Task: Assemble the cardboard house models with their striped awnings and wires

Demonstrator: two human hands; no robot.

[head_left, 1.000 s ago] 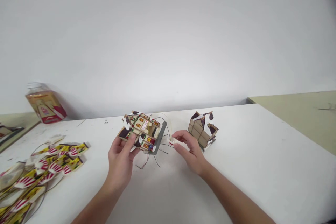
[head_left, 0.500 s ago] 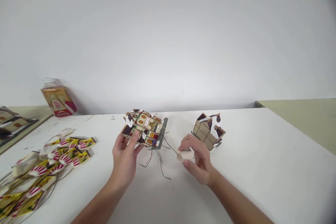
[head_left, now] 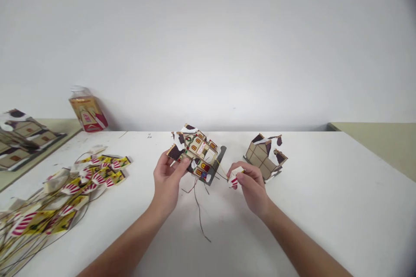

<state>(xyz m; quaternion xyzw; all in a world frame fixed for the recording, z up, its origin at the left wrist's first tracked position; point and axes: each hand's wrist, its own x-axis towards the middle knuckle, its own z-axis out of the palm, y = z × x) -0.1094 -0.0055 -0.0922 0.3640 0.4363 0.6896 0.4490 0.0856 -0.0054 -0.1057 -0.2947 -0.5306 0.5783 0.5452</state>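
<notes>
My left hand [head_left: 170,179] is closed round the side of a small model house [head_left: 196,147], which is tilted above the table. The house has painted windows, wreaths, a snowy roof and a grey base edge. Thin wires [head_left: 199,214] hang from its underside, the longest reaching toward me. Between the thumb and fingers of my right hand [head_left: 248,184] is a small red-and-white striped piece [head_left: 233,178]. A thin dark wire runs from the house toward that piece. Just behind my right hand stands a second model house [head_left: 264,156], its plain tan walls toward me.
Several striped and yellow pieces on wires [head_left: 78,186] lie heaped on the left of the white table [head_left: 325,207]. A bottle with an orange-red label [head_left: 88,110] leans near the wall at the back left. More model houses [head_left: 27,138] stand on the far-left surface.
The striped piece in my right hand has turned, so its red stripes now show instead of its pale side. The view has shifted left, so things appear farther right.
</notes>
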